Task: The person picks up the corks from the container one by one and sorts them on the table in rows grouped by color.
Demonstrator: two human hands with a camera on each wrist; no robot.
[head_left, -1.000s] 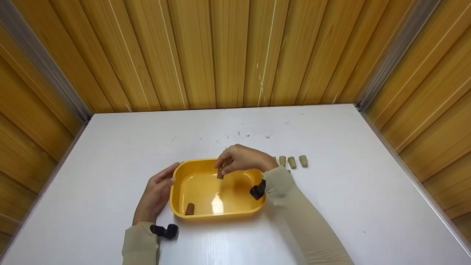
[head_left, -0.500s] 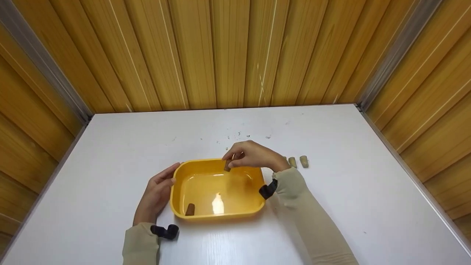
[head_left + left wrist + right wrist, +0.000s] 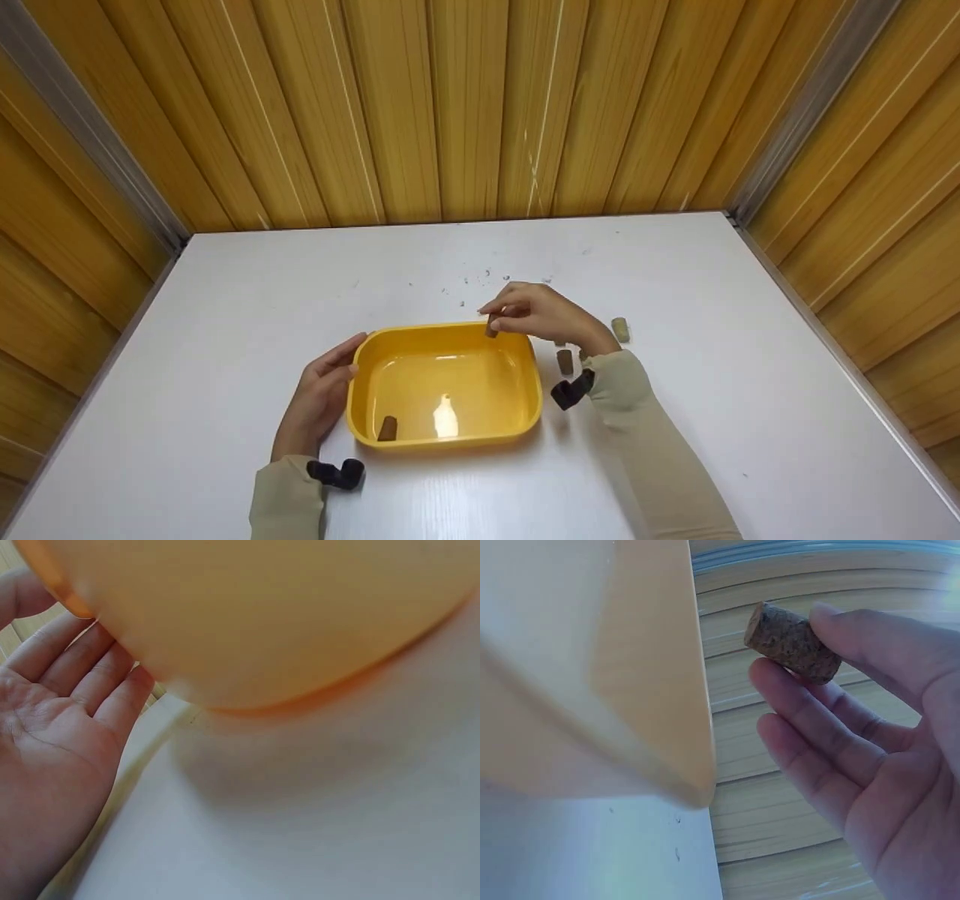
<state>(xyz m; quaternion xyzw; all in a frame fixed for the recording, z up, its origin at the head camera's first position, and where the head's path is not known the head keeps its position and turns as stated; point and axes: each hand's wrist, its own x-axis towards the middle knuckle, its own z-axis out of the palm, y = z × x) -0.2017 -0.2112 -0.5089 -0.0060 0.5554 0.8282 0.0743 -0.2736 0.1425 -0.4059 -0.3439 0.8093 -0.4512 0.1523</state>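
My right hand (image 3: 544, 311) pinches a brown cork (image 3: 791, 643) between thumb and fingertips. It is above the far right part of the yellow plastic tub's rim (image 3: 442, 444). In the right wrist view the speckled cork is tilted, apart from the tub wall. My left hand (image 3: 319, 394) rests against the tub's left side. Its fingers (image 3: 97, 671) lie extended along the outer wall, the thumb close to the rim. Inside the tub, a brown cork (image 3: 388, 428) leans in the near left corner.
Right of the tub, a dark brown cork (image 3: 565, 362) stands on the white table (image 3: 750, 390). A paler cork (image 3: 620, 330) is farther right. My right wrist partly hides others. Small dark specks mark the table behind the tub. Wood-patterned panels (image 3: 465, 112) enclose it.
My right hand has moved right and slightly away with the cork, from over the tub's inside to its far right rim. Left hand and tub have stayed in place.
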